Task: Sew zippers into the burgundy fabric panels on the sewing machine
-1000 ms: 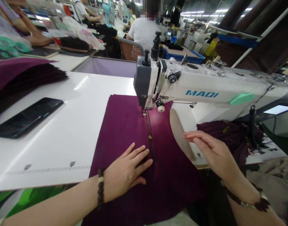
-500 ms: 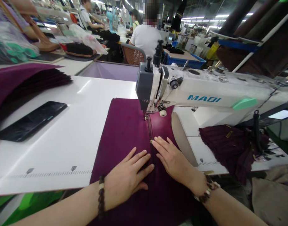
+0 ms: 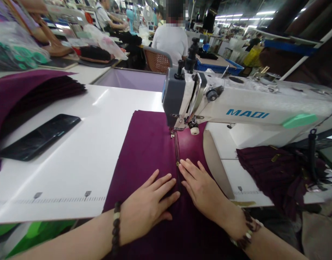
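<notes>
Two hands lay flat on the plum cloth (image 3: 152,151), one either side of a zip (image 3: 177,151) running up to the sewing machine (image 3: 236,104). The left hand (image 3: 145,209) was spread wide, and the right hand (image 3: 204,191) was open too, its fingertips (image 3: 182,163) just beside the zip's metal slider (image 3: 177,163). Neither hand gripped anything; both pressed the cloth down on the white table (image 3: 73,180). The cloth ran under the presser foot (image 3: 177,126), and its near end passed over the table's edge.

To my eye, the main risk was uneven pressure: if one hand bore down harder, the zip could skew and the cloth could pucker. The slider might also catch against the foot, and the beaded bracelet (image 3: 116,224) could snag on the cloth.

The needle was hidden behind the foot. I couldn't tell whether the machine was running, or whether the zip was stitched beneath the hands.
</notes>
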Demonstrator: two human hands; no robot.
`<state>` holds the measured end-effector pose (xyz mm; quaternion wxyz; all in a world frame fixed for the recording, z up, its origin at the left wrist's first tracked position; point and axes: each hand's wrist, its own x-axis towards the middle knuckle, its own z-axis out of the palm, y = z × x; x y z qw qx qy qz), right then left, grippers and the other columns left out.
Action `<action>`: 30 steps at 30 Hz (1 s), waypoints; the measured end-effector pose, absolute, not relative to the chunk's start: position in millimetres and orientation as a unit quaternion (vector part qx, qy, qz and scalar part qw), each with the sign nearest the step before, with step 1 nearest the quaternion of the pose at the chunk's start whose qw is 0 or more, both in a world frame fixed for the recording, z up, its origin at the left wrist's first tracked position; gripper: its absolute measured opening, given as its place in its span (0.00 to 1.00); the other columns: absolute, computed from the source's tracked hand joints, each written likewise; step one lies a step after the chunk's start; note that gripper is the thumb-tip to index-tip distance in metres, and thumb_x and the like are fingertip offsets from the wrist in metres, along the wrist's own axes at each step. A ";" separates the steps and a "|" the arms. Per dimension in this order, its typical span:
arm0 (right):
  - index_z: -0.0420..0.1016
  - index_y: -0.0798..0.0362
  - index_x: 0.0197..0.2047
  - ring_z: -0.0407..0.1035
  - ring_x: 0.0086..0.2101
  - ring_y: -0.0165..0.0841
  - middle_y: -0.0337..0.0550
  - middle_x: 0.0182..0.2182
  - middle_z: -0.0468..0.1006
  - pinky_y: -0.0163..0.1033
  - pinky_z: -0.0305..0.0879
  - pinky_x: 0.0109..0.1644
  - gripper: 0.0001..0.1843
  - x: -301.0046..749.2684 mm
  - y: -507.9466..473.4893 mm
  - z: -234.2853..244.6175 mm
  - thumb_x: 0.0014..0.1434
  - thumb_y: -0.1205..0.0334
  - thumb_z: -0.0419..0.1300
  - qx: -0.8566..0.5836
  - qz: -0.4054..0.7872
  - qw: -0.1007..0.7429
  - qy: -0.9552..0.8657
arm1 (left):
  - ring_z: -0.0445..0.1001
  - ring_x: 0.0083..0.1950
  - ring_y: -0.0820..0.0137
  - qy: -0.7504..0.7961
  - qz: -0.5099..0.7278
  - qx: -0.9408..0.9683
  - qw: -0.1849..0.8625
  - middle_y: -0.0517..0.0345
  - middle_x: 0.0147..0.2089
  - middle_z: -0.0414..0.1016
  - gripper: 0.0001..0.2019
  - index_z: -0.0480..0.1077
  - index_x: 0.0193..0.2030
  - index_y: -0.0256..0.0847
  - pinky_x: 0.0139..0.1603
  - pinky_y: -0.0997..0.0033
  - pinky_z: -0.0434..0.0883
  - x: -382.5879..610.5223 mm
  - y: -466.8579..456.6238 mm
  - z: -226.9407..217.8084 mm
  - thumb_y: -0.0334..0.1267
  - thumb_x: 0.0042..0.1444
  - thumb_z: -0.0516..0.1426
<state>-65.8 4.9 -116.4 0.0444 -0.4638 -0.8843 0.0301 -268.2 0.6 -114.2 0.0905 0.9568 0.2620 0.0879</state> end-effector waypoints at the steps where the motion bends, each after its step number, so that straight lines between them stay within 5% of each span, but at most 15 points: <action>1: 0.56 0.62 0.59 0.50 0.57 0.40 0.48 0.58 0.57 0.55 0.54 0.59 0.23 -65.7 5.7 -116.1 0.60 0.71 0.44 -0.465 0.028 0.045 -0.884 | 0.60 0.59 0.56 0.262 0.090 0.956 0.091 0.47 0.56 0.64 0.19 0.62 0.54 0.42 0.55 0.42 0.62 -268.4 1.6 -114.7 0.47 0.59 0.49; 30: 0.53 0.58 0.61 0.49 0.57 0.36 0.47 0.58 0.57 0.52 0.49 0.61 0.23 -68.3 69.8 -115.7 0.62 0.67 0.45 -0.497 0.057 0.078 -0.862 | 0.58 0.59 0.55 0.271 0.111 0.954 0.071 0.44 0.57 0.63 0.16 0.64 0.54 0.40 0.57 0.43 0.58 -267.5 66.5 -122.2 0.41 0.60 0.49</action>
